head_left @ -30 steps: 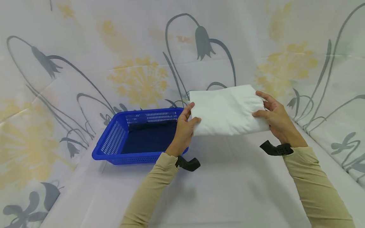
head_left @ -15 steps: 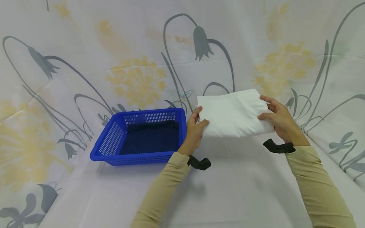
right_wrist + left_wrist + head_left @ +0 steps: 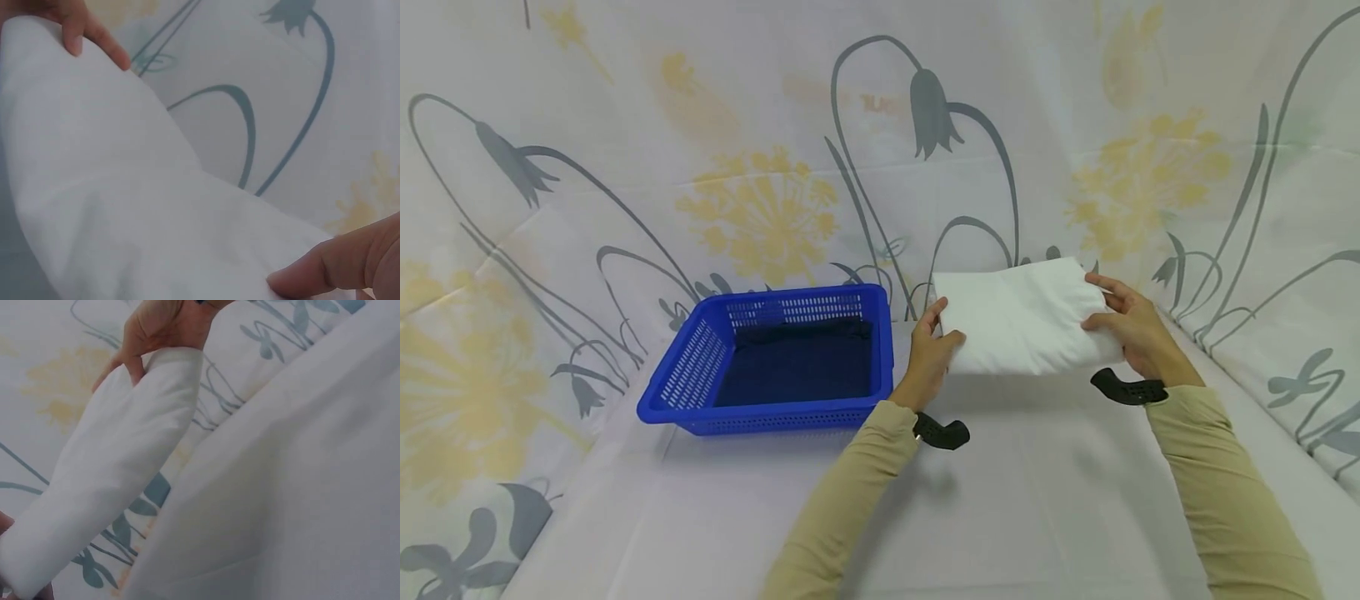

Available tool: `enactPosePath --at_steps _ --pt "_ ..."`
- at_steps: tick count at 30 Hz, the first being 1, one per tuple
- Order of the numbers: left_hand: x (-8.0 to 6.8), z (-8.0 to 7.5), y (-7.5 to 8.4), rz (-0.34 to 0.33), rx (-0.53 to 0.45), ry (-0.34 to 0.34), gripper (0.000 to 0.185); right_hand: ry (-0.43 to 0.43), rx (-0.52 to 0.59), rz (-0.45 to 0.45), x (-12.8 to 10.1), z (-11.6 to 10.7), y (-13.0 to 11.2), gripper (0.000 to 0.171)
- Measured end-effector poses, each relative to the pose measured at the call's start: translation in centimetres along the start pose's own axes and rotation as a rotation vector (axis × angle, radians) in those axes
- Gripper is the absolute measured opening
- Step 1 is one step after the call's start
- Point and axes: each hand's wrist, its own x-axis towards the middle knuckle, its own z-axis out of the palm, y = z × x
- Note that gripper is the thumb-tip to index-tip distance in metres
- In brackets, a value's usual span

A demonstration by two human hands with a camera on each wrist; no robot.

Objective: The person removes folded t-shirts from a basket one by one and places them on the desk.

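A folded white cloth (image 3: 1018, 321) hangs above the table, held between both hands. My left hand (image 3: 931, 354) pinches its left end, thumb on the near face and fingers behind. At the other end, my right hand (image 3: 1131, 329) grips the cloth the same way, thumb in front. In the left wrist view the cloth (image 3: 119, 450) runs diagonally, its folded edge rounded. Soft creases mark the cloth (image 3: 112, 187) in the right wrist view, where the right thumb presses near its edge. The fingertips behind the cloth are mostly hidden.
Left of the hands, a blue perforated plastic basket (image 3: 880, 350) stands on the white-covered table (image 3: 1000, 500). Dark navy fabric (image 3: 797, 362) lies flat inside it. A flower-printed curtain (image 3: 760, 100) rises behind and along both sides.
Both hands have lowered the white cloth and carried it a little to the right, away from the basket. The basket and its dark fabric stay in place.
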Motion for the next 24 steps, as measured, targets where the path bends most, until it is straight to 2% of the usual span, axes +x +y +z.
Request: enactPosePath --at_steps 6,13,24 --pt "0.6 0.1 -1.3 -0.058 0.047 0.04 0.068 -0.002 -0.046 0.005 1.0 -0.2 1.7 0.078" --pt "1.2 0.1 -2.1 -0.142 0.018 0.071 0.071 -0.003 -0.123 0.019 1.8 -0.2 3.3 0.081" --pt "1.6 -0.6 -4.1 -0.231 0.065 0.048 0.075 -0.025 -0.159 0.03 2.9 0.1 5.7 0.08"
